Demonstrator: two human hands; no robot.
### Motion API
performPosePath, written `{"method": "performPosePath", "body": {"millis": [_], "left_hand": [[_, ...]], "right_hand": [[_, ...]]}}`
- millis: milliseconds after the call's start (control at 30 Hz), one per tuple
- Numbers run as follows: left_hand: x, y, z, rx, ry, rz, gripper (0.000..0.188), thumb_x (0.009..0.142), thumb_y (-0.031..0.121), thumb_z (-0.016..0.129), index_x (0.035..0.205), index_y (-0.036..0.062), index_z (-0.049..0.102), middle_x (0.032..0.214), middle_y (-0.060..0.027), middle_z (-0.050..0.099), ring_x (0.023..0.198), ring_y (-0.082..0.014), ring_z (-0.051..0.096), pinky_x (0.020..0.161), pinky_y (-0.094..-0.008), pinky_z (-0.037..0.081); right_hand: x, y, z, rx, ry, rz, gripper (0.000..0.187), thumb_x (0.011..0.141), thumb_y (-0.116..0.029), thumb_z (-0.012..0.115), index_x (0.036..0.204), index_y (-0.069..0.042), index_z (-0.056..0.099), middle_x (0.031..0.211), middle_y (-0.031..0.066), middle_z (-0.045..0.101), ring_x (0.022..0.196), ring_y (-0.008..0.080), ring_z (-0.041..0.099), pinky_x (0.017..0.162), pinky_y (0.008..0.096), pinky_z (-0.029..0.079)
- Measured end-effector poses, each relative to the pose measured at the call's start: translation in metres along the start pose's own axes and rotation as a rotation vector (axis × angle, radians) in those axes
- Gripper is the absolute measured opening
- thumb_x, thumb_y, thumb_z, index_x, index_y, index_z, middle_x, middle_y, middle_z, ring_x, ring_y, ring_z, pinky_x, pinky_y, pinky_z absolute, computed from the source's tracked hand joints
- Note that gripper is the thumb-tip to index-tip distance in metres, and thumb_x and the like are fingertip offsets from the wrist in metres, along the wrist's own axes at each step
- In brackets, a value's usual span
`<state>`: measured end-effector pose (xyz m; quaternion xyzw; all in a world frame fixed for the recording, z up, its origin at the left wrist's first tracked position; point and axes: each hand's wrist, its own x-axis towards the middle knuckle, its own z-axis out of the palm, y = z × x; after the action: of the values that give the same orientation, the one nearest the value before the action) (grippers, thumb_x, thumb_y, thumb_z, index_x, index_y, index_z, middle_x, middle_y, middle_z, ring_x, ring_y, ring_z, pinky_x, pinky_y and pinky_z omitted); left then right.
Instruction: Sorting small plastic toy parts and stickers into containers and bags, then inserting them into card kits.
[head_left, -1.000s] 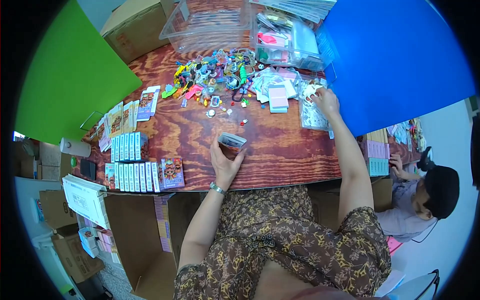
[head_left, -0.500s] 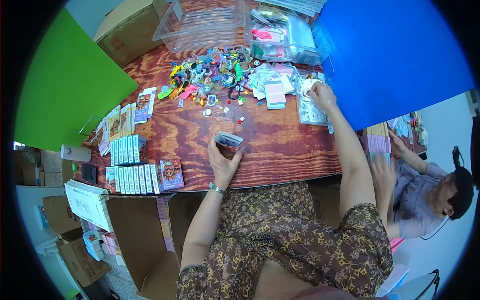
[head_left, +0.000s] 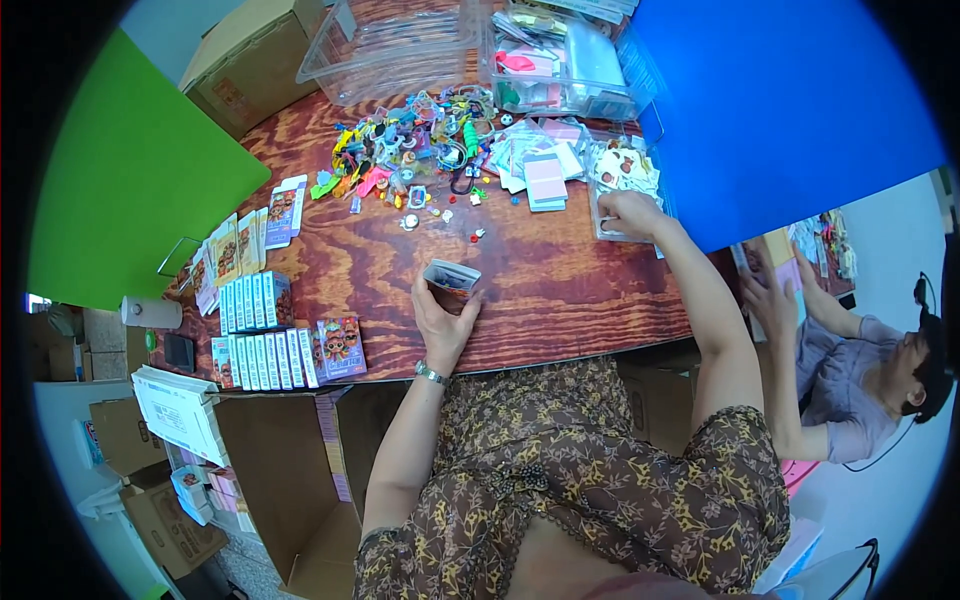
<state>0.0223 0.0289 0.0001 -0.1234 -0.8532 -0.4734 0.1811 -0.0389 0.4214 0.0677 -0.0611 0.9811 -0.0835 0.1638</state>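
Note:
My left hand (head_left: 443, 318) is wrapped round a small open-topped carton (head_left: 453, 277), held upright over the near middle of the table. The inside of the carton looks dark, and I cannot make out its contents. Farther right, my right hand (head_left: 632, 212) reaches into a clear plastic tray (head_left: 622, 239) with its fingers curled together; what they pinch, if anything, is hidden. White pieces with brown patches (head_left: 628, 170) lie in the tray beyond that hand.
Colourful trinkets (head_left: 410, 145) are heaped mid-table beside pastel cards (head_left: 545, 180). Filled small boxes (head_left: 270, 357) stand in rows at left. Clear bins (head_left: 390, 60) sit at the back. Green (head_left: 140, 180) and blue panels (head_left: 780, 110) flank the table. A co-worker (head_left: 860, 370) handles boxes at right.
My right hand has moved from the tray's far part to its near left part, uncovering the patterned white pieces. My left hand still holds the carton. The co-worker's hands have shifted onto a box stack.

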Motion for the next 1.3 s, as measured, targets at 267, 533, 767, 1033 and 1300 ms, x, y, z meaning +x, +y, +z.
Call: {"method": "performPosePath", "body": {"millis": [267, 533, 767, 1033, 1300], "left_hand": [[0.001, 0.001, -0.001, 0.014, 0.009, 0.006, 0.088, 0.074, 0.018, 0.087, 0.144, -0.0017, 0.037, 0.132, -0.0209, 0.053, 0.119, -0.0351, 0.057, 0.1, -0.0421, 0.046], [-0.001, -0.001, 0.001, -0.015, 0.007, -0.01, 0.088, 0.074, 0.017, 0.088, 0.143, -0.0013, 0.037, 0.131, -0.0208, 0.053, 0.119, -0.0346, 0.056, 0.1, -0.0422, 0.046], [0.001, 0.0, 0.0, 0.003, 0.025, 0.038, 0.087, 0.074, 0.017, 0.088, 0.143, -0.0025, 0.038, 0.129, -0.0208, 0.053, 0.117, -0.0347, 0.057, 0.099, -0.0427, 0.046], [0.001, -0.004, 0.005, -0.046, 0.022, 0.013, 0.088, 0.073, 0.019, 0.088, 0.142, -0.0019, 0.038, 0.124, -0.0203, 0.054, 0.114, -0.0361, 0.056, 0.097, -0.0446, 0.046], [-0.001, -0.005, 0.001, -0.062, 0.015, -0.009, 0.088, 0.072, 0.022, 0.088, 0.142, -0.0024, 0.039, 0.122, -0.0216, 0.054, 0.113, -0.0389, 0.054, 0.096, -0.0474, 0.045]], "right_hand": [[0.004, 0.002, 0.003, 0.029, -0.006, -0.018, 0.02, 0.081, -0.018, 0.076, 0.098, -0.01, 0.067, 0.099, 0.0091, 0.07, 0.094, 0.0302, 0.067, 0.078, 0.0432, 0.053], [0.009, -0.006, -0.005, -0.062, -0.114, 0.063, 0.023, 0.083, -0.022, 0.075, 0.103, -0.011, 0.07, 0.101, 0.0098, 0.072, 0.1, 0.0289, 0.068, 0.083, 0.0431, 0.054], [-0.002, 0.024, 0.003, 0.221, 0.148, -0.035, 0.012, 0.089, -0.017, 0.071, 0.093, -0.005, 0.069, 0.092, 0.0104, 0.071, 0.079, 0.0211, 0.068, 0.068, 0.035, 0.052], [-0.006, 0.03, -0.003, 0.928, 0.224, 0.037, 0.018, 0.092, -0.019, 0.071, 0.103, -0.007, 0.063, 0.086, 0.0023, 0.066, 0.076, 0.0087, 0.06, 0.067, 0.0272, 0.048], [-0.001, -0.009, -0.012, -0.142, -0.088, 0.057, 0.026, 0.086, -0.022, 0.07, 0.111, -0.015, 0.068, 0.101, 0.0123, 0.073, 0.099, 0.0336, 0.069, 0.084, 0.0469, 0.054]]}}
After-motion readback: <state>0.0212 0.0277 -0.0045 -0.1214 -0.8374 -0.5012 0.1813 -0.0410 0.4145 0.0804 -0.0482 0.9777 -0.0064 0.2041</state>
